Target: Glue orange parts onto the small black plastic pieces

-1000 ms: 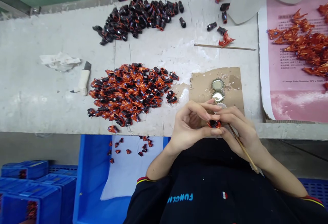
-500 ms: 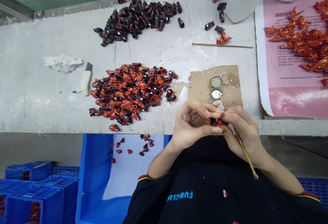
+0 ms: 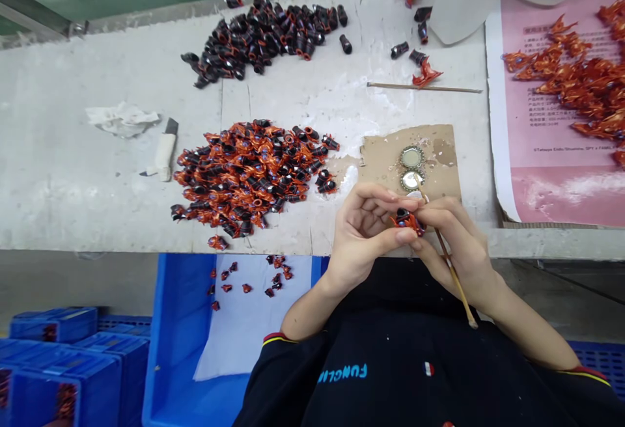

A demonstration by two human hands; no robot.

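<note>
Both hands meet over the front edge of the table around one small black and orange-red plastic part [image 3: 406, 219]. My left hand [image 3: 364, 232] pinches it between thumb and fingers from the left. From the other side, the fingertips of my right hand [image 3: 456, 238] press on it too. A thin wooden stick [image 3: 455, 277] also rests in the right hand, slanting from near the bottle caps down toward the wrist. Two bottle caps, a nearer one [image 3: 411, 181] with whitish contents and a farther one [image 3: 411, 157], sit on a cardboard piece [image 3: 381, 150] just beyond the fingers.
Left of the hands lies a heap of joined black and orange parts [image 3: 254, 176]; black pieces [image 3: 263, 33] are piled behind it. Orange pieces [image 3: 576, 75] cover a pink sheet [image 3: 561, 192] at right. Another stick [image 3: 424, 87] and a cutter knife [image 3: 166, 150] lie around. A blue bin [image 3: 168, 349] stands below.
The held part has turned slightly and shows more of its orange side. The lower end of the stick has swung a little left and up.
</note>
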